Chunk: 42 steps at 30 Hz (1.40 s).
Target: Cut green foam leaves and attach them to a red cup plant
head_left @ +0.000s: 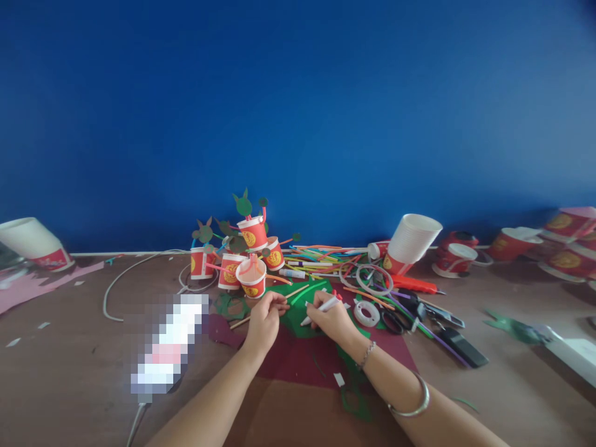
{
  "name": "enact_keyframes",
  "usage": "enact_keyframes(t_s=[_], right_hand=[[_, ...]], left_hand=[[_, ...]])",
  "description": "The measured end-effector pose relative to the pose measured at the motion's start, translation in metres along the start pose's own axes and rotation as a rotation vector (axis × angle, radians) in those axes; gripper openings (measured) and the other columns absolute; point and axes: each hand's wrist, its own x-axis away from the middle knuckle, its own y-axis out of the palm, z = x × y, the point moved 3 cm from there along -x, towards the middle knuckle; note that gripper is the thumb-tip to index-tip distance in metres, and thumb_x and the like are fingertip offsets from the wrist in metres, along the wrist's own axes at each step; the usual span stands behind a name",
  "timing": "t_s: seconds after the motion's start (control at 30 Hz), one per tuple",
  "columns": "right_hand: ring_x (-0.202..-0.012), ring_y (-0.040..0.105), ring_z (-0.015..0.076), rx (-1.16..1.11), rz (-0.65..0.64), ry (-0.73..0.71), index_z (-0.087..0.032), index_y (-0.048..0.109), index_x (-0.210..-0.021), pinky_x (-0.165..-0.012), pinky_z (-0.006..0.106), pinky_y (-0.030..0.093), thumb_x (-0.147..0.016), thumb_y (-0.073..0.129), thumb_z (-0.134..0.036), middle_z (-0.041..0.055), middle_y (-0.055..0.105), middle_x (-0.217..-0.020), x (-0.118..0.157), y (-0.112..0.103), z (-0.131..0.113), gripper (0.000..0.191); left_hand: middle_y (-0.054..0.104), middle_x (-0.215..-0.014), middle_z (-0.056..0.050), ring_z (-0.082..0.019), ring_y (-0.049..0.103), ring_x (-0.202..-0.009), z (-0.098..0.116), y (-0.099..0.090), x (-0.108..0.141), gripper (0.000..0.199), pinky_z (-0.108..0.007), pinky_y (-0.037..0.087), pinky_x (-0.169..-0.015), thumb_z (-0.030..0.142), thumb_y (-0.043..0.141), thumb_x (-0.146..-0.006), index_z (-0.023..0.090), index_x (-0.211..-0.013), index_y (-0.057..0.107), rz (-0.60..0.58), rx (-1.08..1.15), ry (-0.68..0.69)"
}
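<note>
My right hand (328, 316) is closed round a white marker (328, 303), its tip pointing down and left over green paper (298, 323). A bit of red shows at the marker's upper end. To the left, my left hand (266, 316) has its fingers curled round a thin tan stick (298, 291), which sticks out on both sides of the hand. Between the two hands a bright green strip (308, 293) lies on the green paper. Beneath it is a dark red sheet (298, 366).
Decorated red paper cups (252, 282) stand at the back left. Colourful straws (321, 254), a cup stack (412, 242), a tape roll (367, 313), scissors (392, 321) and a red cutter (414, 284) lie behind and right. A blurred-out device (170, 344) with a cable is left.
</note>
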Motion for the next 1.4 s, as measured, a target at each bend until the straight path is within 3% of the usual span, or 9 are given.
enact_keyframes(t_s=[1.4], right_hand=[[-0.036, 0.049, 0.0101, -0.005, 0.006, 0.024, -0.022, 0.037, -0.052, -0.038, 0.018, 0.032, -0.065, 0.051, -0.022, -0.0069, 0.048, -0.036, 0.0010, 0.0002, -0.0049, 0.019]], left_hand=[[0.067, -0.081, -0.005, -0.018, 0.067, -0.075, 0.0011, -0.0001, 0.0006, 0.017, -0.031, 0.053, -0.071, 0.011, 0.043, -0.067, 0.016, -0.075, 0.057, 0.004, -0.003, 0.002]])
